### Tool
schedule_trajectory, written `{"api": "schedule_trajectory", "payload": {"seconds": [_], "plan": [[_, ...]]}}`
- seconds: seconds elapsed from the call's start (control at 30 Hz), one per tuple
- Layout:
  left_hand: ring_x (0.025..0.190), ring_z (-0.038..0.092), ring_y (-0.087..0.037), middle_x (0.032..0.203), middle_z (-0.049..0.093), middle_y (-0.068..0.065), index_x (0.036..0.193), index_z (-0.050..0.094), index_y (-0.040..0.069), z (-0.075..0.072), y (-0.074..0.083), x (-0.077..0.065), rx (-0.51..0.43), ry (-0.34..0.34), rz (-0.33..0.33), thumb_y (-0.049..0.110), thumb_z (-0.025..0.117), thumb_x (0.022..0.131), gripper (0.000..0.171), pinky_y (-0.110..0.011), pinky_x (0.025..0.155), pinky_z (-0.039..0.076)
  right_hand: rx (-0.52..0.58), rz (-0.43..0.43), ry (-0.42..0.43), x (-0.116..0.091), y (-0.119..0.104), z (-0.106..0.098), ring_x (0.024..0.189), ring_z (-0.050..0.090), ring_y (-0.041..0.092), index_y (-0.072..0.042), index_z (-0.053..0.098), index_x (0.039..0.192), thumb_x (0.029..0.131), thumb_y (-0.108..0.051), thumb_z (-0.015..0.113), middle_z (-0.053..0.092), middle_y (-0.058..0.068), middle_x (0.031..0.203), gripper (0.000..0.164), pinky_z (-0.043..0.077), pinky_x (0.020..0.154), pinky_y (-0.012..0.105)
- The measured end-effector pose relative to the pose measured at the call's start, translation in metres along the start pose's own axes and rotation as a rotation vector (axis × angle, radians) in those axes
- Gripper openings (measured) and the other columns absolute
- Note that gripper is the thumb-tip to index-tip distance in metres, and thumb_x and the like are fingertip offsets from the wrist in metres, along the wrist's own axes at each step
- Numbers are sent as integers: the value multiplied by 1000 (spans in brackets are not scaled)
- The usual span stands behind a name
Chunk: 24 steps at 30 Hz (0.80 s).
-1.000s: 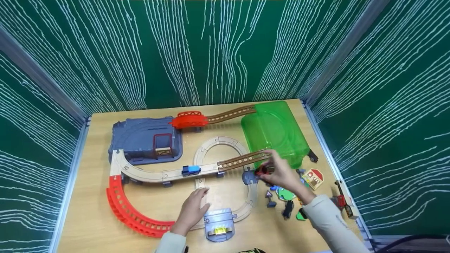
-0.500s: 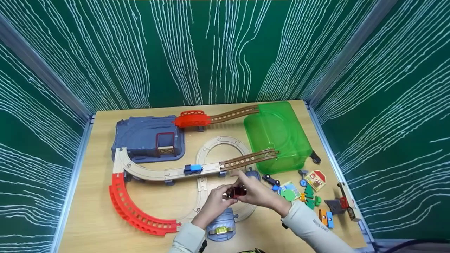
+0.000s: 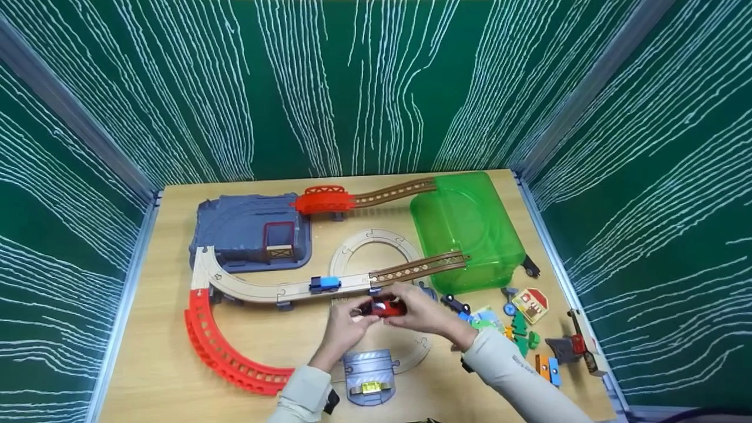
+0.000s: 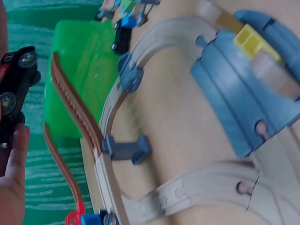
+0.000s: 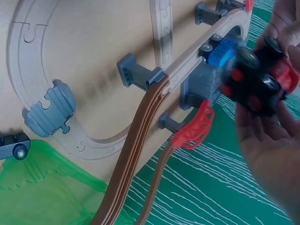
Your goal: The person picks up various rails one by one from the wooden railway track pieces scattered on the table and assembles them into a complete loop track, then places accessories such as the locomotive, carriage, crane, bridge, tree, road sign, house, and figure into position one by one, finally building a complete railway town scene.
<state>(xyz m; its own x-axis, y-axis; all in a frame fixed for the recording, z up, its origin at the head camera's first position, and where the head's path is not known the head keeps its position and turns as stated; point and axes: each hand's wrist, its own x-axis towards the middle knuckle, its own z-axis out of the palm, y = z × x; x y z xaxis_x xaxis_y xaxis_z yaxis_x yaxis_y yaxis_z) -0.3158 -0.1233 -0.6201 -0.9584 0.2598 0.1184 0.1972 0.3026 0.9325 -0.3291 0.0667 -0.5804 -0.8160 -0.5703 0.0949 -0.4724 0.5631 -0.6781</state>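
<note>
Above the middle of the track layout, my left hand [image 3: 342, 330] and right hand [image 3: 427, 312] hold a red and black toy train [image 3: 390, 308] between them, pinching it from either side. Its black wheeled underside [image 4: 18, 86] shows in the left wrist view, beside the left fingers. In the right wrist view the train [image 5: 258, 79] is tilted, with wheels toward the camera, and the right hand [image 5: 267, 140] is around its lower side. A blue toy train [image 3: 325, 284] stands on the raised wooden track [image 3: 252, 289] behind the hands. Whether the held train is one piece or two cannot be seen.
A green translucent bin [image 3: 470, 229] stands at the back right, a grey rock-like base [image 3: 235, 229] at the back left. Red curved track [image 3: 229, 364] lies front left; a grey track plate [image 3: 369, 376] sits in front. Small toys, including a house block [image 3: 530, 304], lie at right.
The right hand has come left from beside the green bin with the red and black train. The left hand has risen to meet it, and both now hold the train slightly farther back.
</note>
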Motion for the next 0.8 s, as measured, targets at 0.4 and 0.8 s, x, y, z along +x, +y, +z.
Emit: {"api": "schedule_trajectory", "payload": {"seconds": [0.4,0.8], "plan": [[111,44,-27,119,53,-8,122,51,9,-60,-26,49,494,-49,53,17,71,71,54,-46,96,30,-164,-52,114,61,35,7,76,51,13,-6,65,96,67,-7,72,57,0,82,30,45,72,27],[99,49,-23,107,59,-3,112,59,10,-74,-67,63,707,-82,10,16,71,71,44,-41,77,38,-317,17,74,87,71,41,78,53,14,-9,65,94,69,-8,70,57,0,82,26,48,72,25]]}}
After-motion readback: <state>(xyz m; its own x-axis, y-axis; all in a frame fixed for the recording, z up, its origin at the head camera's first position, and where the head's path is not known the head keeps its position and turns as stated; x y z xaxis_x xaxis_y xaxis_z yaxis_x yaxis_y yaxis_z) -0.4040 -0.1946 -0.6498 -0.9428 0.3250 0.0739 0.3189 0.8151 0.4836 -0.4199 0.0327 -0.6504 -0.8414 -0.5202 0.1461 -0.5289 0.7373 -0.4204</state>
